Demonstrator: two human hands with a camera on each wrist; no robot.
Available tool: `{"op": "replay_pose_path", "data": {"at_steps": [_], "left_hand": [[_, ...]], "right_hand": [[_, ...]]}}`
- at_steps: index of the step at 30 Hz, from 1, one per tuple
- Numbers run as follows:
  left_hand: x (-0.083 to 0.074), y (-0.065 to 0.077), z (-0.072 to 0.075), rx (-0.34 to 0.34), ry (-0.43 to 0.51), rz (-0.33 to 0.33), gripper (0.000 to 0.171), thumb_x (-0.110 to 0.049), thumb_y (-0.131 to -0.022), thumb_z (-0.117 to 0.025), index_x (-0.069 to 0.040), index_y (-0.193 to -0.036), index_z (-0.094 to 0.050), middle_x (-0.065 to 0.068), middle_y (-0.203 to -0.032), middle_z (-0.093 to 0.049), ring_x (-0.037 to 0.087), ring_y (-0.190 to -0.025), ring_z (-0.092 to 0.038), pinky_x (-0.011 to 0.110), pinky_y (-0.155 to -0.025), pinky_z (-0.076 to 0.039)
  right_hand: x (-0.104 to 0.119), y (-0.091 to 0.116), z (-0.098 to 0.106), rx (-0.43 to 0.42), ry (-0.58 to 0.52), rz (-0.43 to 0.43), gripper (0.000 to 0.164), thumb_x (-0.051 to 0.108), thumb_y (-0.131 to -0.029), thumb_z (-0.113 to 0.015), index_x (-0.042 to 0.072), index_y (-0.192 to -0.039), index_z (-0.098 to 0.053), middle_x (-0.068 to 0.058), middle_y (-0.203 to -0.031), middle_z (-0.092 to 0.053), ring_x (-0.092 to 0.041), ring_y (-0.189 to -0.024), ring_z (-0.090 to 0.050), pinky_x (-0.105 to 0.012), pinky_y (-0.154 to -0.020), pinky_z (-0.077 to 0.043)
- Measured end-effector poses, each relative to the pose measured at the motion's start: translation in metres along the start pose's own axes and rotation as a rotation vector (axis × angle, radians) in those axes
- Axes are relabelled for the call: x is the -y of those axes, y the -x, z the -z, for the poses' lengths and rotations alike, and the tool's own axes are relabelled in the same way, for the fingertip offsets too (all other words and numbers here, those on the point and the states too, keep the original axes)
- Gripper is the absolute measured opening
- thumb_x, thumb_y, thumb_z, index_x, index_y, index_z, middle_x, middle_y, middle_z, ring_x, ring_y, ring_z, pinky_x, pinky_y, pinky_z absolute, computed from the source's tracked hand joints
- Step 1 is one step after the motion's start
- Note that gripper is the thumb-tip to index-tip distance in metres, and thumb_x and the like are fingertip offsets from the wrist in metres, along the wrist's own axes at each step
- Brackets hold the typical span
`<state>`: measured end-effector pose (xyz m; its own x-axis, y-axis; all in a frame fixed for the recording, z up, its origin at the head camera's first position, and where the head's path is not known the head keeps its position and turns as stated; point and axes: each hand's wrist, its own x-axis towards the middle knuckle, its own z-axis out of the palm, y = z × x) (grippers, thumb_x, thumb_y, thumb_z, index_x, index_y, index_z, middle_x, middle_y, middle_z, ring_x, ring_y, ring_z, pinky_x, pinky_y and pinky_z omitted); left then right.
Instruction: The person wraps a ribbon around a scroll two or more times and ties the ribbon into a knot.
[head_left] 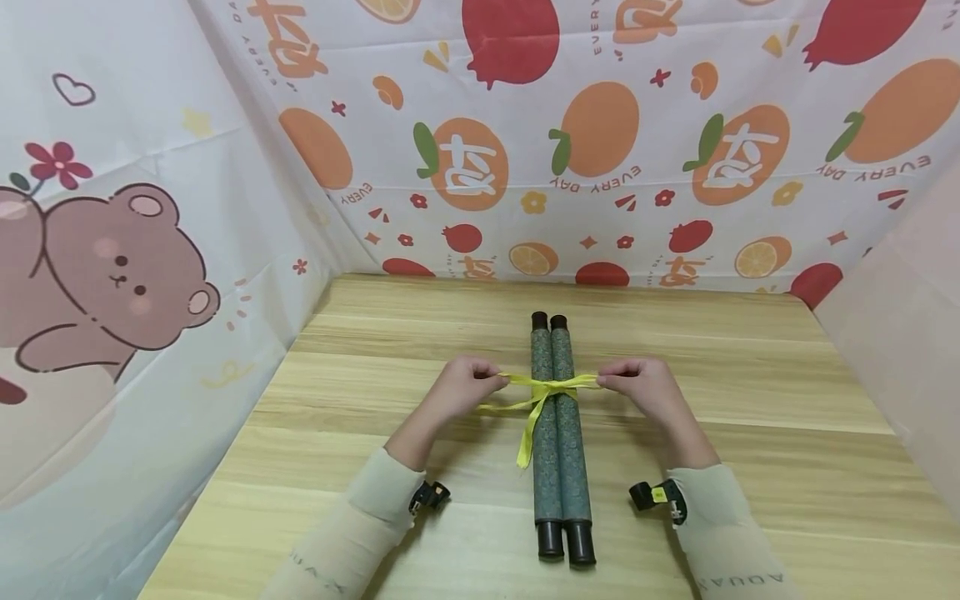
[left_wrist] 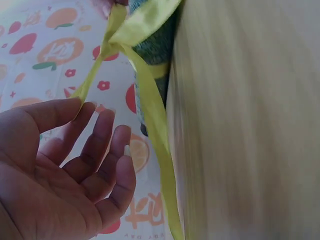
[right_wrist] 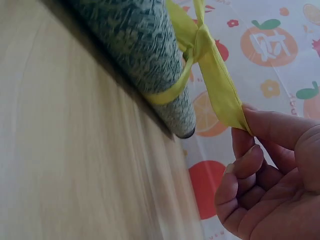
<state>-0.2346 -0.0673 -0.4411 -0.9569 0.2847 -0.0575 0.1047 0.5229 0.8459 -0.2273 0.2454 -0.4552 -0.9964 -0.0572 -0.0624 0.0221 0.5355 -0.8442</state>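
Observation:
Two green patterned scrolls (head_left: 558, 467) with dark end knobs lie side by side on the wooden table. A yellow ribbon (head_left: 536, 417) goes round both near their middle and is knotted on top. My left hand (head_left: 467, 387) pinches one ribbon part between thumb and forefinger, left of the scrolls. On the other side, my right hand (head_left: 643, 385) pinches another part of it, drawn out from the knot. In the right wrist view the ribbon (right_wrist: 217, 85) runs from the knot to the fingertips. Two loose tails hang from the knot, one toward the front, one leftward.
The wooden table (head_left: 315, 483) reaches back to a fruit-print cloth (head_left: 525, 150). A cloth with a bear picture (head_left: 135, 267) hangs at the left, and a pale sheet (head_left: 907, 275) at the right. Small dark cameras (head_left: 430, 495) sit at both wrists.

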Motion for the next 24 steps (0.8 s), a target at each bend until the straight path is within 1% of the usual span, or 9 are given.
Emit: {"op": "replay_pose_path", "data": {"at_steps": [3, 6, 10, 12, 14, 17, 19, 23, 24], "left_hand": [[0.003, 0.0, 0.006, 0.032, -0.029, 0.003, 0.022, -0.025, -0.091, -0.07, -0.004, -0.088, -0.076, 0.012, -0.087, -0.071, 0.013, -0.068, -0.051, 0.028, -0.06, -0.043], [0.006, -0.001, 0.01, 0.054, -0.043, 0.014, 0.023, -0.025, -0.092, -0.068, -0.004, -0.086, -0.075, 0.012, -0.088, -0.072, 0.013, -0.064, -0.048, 0.028, -0.057, -0.04], [0.008, -0.002, 0.012, 0.064, -0.052, 0.036, 0.022, -0.024, -0.092, -0.068, -0.005, -0.083, -0.075, 0.006, -0.087, -0.072, 0.014, -0.061, -0.046, 0.028, -0.053, -0.039], [0.008, -0.002, 0.013, 0.059, -0.06, 0.045, 0.021, -0.023, -0.092, -0.069, -0.005, -0.083, -0.075, 0.003, -0.089, -0.072, 0.015, -0.061, -0.046, 0.028, -0.054, -0.039], [0.009, -0.003, 0.013, 0.048, -0.068, 0.051, 0.02, -0.022, -0.091, -0.07, -0.006, -0.082, -0.075, 0.001, -0.093, -0.072, 0.015, -0.065, -0.049, 0.028, -0.056, -0.041], [0.01, -0.005, 0.013, 0.044, -0.074, 0.058, 0.021, -0.021, -0.09, -0.07, -0.005, -0.077, -0.073, 0.001, -0.099, -0.072, 0.017, -0.07, -0.051, 0.029, -0.058, -0.041], [0.01, -0.006, 0.013, 0.042, -0.077, 0.058, 0.022, -0.02, -0.09, -0.07, -0.006, -0.073, -0.071, 0.002, -0.103, -0.072, 0.015, -0.075, -0.054, 0.028, -0.059, -0.043], [0.011, -0.008, 0.014, 0.041, -0.085, 0.043, 0.029, -0.018, -0.09, -0.068, -0.001, -0.067, -0.065, 0.004, -0.106, -0.073, 0.016, -0.073, -0.055, 0.028, -0.056, -0.04], [0.011, -0.009, 0.014, 0.039, -0.09, 0.04, 0.03, -0.018, -0.09, -0.067, -0.001, -0.066, -0.064, 0.003, -0.106, -0.073, 0.015, -0.075, -0.056, 0.028, -0.056, -0.041]], "right_hand": [[-0.004, 0.001, 0.004, 0.004, 0.045, -0.016, 0.027, 0.035, -0.087, -0.075, 0.012, -0.102, -0.077, -0.008, -0.108, -0.073, -0.023, -0.099, -0.062, -0.032, -0.08, -0.047], [-0.008, 0.002, 0.007, 0.007, 0.068, -0.027, 0.027, 0.035, -0.087, -0.075, 0.013, -0.101, -0.077, -0.008, -0.108, -0.073, -0.023, -0.099, -0.062, -0.032, -0.08, -0.046], [-0.013, 0.002, 0.011, 0.003, 0.075, -0.016, 0.023, 0.032, -0.088, -0.075, 0.013, -0.1, -0.077, -0.007, -0.105, -0.072, -0.02, -0.093, -0.061, -0.03, -0.076, -0.047], [-0.016, 0.002, 0.013, -0.001, 0.063, -0.007, 0.022, 0.029, -0.088, -0.075, 0.01, -0.101, -0.076, -0.006, -0.101, -0.072, -0.018, -0.088, -0.06, -0.029, -0.072, -0.048], [-0.02, 0.002, 0.015, -0.003, 0.033, 0.0, 0.023, 0.022, -0.088, -0.075, 0.005, -0.103, -0.074, -0.007, -0.094, -0.071, -0.018, -0.082, -0.06, -0.029, -0.069, -0.049], [-0.024, 0.002, 0.017, 0.003, -0.019, 0.008, 0.026, 0.013, -0.088, -0.074, -0.002, -0.108, -0.069, -0.007, -0.083, -0.068, -0.019, -0.076, -0.06, -0.028, -0.066, -0.05], [-0.027, 0.001, 0.018, 0.01, -0.049, 0.01, 0.029, 0.008, -0.087, -0.073, -0.006, -0.112, -0.065, -0.007, -0.079, -0.065, -0.019, -0.073, -0.059, -0.027, -0.064, -0.049], [-0.031, 0.0, 0.017, 0.016, -0.074, -0.016, 0.029, 0.006, -0.087, -0.072, -0.006, -0.113, -0.064, -0.006, -0.078, -0.064, -0.016, -0.069, -0.055, -0.024, -0.06, -0.045], [-0.032, 0.0, 0.017, 0.017, -0.07, -0.024, 0.029, 0.006, -0.087, -0.072, -0.005, -0.113, -0.064, -0.007, -0.078, -0.064, -0.016, -0.069, -0.054, -0.024, -0.059, -0.044]]}}
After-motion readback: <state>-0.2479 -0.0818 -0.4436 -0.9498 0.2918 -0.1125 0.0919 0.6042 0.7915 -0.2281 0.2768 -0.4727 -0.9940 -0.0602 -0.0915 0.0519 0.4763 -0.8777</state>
